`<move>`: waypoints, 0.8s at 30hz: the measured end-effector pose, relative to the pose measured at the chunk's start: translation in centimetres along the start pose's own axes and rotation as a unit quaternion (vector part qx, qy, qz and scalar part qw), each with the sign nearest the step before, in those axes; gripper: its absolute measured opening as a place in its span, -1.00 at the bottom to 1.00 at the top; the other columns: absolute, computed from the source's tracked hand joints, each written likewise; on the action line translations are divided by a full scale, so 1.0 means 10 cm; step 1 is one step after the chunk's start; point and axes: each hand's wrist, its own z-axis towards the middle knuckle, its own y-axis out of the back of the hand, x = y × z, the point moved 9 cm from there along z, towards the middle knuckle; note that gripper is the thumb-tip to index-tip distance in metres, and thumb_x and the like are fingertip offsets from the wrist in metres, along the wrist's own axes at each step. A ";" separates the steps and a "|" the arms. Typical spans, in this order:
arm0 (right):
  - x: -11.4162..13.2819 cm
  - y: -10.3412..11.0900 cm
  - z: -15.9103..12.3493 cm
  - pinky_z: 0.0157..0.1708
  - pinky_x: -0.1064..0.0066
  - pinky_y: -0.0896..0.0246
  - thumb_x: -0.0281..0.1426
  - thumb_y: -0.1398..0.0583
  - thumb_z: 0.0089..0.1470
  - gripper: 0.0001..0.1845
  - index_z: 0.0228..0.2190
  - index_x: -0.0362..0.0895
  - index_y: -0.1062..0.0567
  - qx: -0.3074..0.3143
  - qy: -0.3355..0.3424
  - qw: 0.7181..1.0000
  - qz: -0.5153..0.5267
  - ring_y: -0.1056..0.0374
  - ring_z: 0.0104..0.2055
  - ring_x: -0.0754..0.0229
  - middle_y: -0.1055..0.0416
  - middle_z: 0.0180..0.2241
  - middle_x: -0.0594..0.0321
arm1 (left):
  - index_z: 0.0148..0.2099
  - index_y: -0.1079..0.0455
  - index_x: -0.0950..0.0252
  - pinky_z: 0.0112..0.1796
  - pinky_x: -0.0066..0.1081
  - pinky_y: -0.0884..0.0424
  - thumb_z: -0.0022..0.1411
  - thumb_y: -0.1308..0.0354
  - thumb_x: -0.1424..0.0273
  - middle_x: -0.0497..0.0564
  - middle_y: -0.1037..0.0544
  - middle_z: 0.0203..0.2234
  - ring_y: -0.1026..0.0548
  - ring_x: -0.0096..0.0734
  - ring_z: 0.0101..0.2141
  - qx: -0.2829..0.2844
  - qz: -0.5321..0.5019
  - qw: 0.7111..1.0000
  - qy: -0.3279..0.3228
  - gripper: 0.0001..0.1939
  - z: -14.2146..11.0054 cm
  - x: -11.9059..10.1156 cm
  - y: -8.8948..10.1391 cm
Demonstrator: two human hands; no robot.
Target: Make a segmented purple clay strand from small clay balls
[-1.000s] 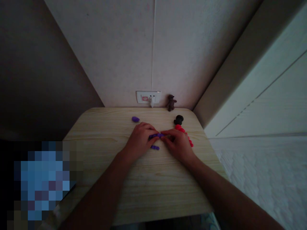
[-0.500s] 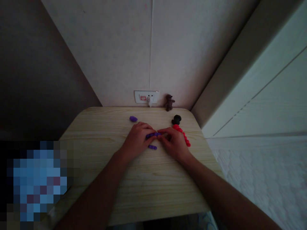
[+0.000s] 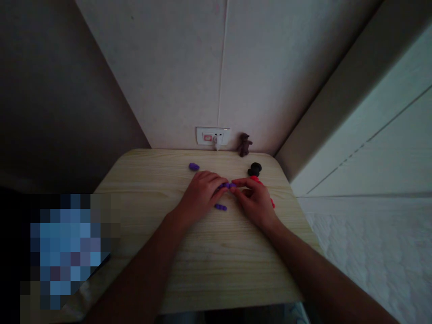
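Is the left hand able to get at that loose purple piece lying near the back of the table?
Probably yes. The loose purple piece lies in the open on the table, just beyond the left hand, with nothing between them. But that hand, with the right hand, is pinching the purple strip, so it would have to let go.

A brown figurine [image 3: 244, 144] stands beside a wall socket [image 3: 213, 135]; black lump [image 3: 254, 169] nearby.

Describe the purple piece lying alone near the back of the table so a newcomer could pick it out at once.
Start at the wall socket above the wooden table. Just below it, slightly left, lies a small purple piece, clear of both hands. Unlike the purple pieces at the fingers, nothing touches it.
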 end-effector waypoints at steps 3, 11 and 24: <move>0.01 0.00 -0.01 -0.67 0.44 -0.12 -0.12 -0.34 0.09 -0.63 -0.19 -0.14 -0.61 -0.004 -0.004 1.000 0.002 -0.31 -0.59 0.30 -0.63 -0.23 0.06 | 0.05 -0.50 0.30 0.07 -0.12 -0.35 0.46 -0.06 0.31 0.08 -0.63 -0.12 -0.50 -0.17 -0.05 0.009 0.018 1.000 0.002 -0.73 0.00 -0.02 -0.01; 0.01 -0.02 -0.01 -0.65 0.41 -0.25 -0.03 -0.33 0.10 -0.53 -0.15 -0.16 -0.60 0.012 -0.005 1.000 -0.001 -0.38 -0.61 0.26 -0.63 -0.31 0.08 | 0.04 -0.49 0.29 0.07 -0.12 -0.34 0.43 -0.11 0.30 0.07 -0.63 -0.12 -0.51 -0.15 -0.05 0.031 0.052 0.998 0.013 -0.75 0.01 -0.02 -0.01; 0.07 -0.03 -0.02 -0.47 0.35 -0.34 -0.13 -0.30 0.15 -0.62 -0.13 -0.15 -0.63 0.012 0.038 0.998 -0.043 -0.44 -0.44 0.18 -0.65 -0.27 0.10 | 0.02 -0.49 0.31 0.05 -0.14 -0.37 0.46 -0.05 0.33 0.08 -0.63 -0.13 -0.52 -0.17 -0.08 0.019 0.045 0.999 0.006 -0.74 0.00 -0.02 -0.04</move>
